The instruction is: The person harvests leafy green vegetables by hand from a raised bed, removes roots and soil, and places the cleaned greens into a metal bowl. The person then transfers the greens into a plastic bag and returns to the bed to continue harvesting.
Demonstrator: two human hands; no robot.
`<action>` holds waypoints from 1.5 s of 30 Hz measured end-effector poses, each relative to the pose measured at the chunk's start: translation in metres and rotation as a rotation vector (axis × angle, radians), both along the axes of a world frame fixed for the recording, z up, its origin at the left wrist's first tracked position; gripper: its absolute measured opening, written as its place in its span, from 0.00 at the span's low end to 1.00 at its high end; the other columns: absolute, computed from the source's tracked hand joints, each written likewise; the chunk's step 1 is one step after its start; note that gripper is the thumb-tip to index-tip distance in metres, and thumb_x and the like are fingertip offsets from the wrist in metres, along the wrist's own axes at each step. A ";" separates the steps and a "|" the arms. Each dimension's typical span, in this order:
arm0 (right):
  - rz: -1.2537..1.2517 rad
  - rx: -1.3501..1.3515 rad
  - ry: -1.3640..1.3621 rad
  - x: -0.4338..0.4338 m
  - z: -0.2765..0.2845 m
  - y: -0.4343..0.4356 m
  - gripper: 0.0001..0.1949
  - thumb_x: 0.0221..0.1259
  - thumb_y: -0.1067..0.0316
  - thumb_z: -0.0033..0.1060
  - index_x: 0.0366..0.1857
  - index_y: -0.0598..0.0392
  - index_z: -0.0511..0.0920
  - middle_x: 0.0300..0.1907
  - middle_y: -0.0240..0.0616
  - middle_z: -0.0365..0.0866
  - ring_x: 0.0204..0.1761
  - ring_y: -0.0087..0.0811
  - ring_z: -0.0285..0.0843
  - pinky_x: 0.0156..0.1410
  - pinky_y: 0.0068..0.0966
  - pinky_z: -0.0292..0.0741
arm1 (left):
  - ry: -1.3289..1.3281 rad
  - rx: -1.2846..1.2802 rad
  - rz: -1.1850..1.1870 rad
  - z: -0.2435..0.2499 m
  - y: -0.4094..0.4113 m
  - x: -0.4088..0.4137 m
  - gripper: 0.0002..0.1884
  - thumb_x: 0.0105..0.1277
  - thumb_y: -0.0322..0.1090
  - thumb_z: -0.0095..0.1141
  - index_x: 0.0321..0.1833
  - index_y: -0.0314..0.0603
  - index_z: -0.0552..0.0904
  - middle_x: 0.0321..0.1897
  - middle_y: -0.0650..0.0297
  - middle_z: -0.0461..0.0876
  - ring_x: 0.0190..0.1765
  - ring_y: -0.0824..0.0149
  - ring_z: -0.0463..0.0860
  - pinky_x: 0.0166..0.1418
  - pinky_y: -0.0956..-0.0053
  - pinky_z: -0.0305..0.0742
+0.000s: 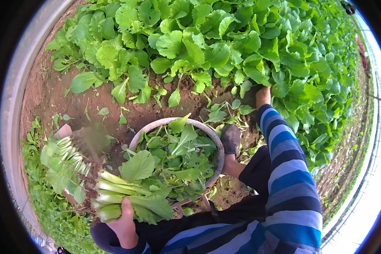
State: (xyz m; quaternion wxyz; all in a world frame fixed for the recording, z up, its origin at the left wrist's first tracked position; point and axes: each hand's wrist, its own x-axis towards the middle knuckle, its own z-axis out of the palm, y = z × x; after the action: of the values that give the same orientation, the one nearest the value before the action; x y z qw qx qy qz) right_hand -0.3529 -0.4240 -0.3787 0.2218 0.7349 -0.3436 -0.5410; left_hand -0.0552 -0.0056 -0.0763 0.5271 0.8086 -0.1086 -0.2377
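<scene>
At the lower left, my left hand [125, 222] is closed round a bunch of leafy green vegetables [123, 193], its pale stalks and soil-covered roots pointing left. My right hand [263, 96] reaches into the edge of the growing leafy greens [209, 54]; its fingers are hidden by leaves and whether they grip anything does not show. Between the hands stands a round tub [217, 139] holding loose green leaves [184, 158]. Left of the held bunch, a pile of pulled greens [68, 158] lies with pale stalks and roots.
Bare brown soil [98, 95] with scattered leaves runs between the tub and the bed. A shoe [231, 138] rests right of the tub. Part of a small frame [184, 203] shows below the tub. More low greens [47, 200] grow at the lower left.
</scene>
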 end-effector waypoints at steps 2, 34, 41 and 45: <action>-0.105 -0.080 0.099 -0.019 -0.021 -0.011 0.18 0.70 0.64 0.46 0.59 0.50 0.81 0.60 0.40 0.81 0.65 0.49 0.71 0.69 0.63 0.54 | -0.033 0.015 -0.055 -0.001 -0.002 0.002 0.25 0.59 0.18 0.56 0.62 0.27 0.71 0.53 0.48 0.81 0.55 0.58 0.82 0.64 0.64 0.75; -0.615 0.920 -1.837 0.131 0.295 0.103 0.08 0.59 0.71 0.68 0.40 0.58 0.82 0.32 0.26 0.85 0.32 0.14 0.76 0.37 0.19 0.74 | 0.191 -0.418 -0.320 0.017 0.004 -0.005 0.11 0.57 0.22 0.63 0.43 0.33 0.82 0.35 0.64 0.85 0.35 0.72 0.85 0.41 0.75 0.79; -0.630 1.128 -1.927 0.161 0.334 0.186 0.07 0.63 0.70 0.70 0.40 0.56 0.83 0.32 0.22 0.83 0.32 0.11 0.75 0.37 0.14 0.74 | 0.153 -0.476 -0.523 0.008 0.013 0.001 0.25 0.58 0.23 0.62 0.60 0.31 0.76 0.45 0.62 0.84 0.48 0.72 0.82 0.57 0.73 0.76; -0.576 1.247 -2.013 0.164 0.351 0.231 0.07 0.67 0.67 0.66 0.35 0.58 0.80 0.31 0.22 0.79 0.34 0.13 0.70 0.41 0.17 0.71 | 0.130 -0.580 -0.692 0.025 0.006 0.007 0.25 0.54 0.25 0.61 0.58 0.31 0.78 0.43 0.63 0.85 0.47 0.71 0.81 0.58 0.72 0.75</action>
State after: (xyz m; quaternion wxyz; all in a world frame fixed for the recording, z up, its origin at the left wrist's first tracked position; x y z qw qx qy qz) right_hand -0.1886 -0.1931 -0.0275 -0.6629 0.7033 -0.1936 0.1689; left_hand -0.0484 0.0009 -0.0514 0.6270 0.5272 -0.4012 -0.4098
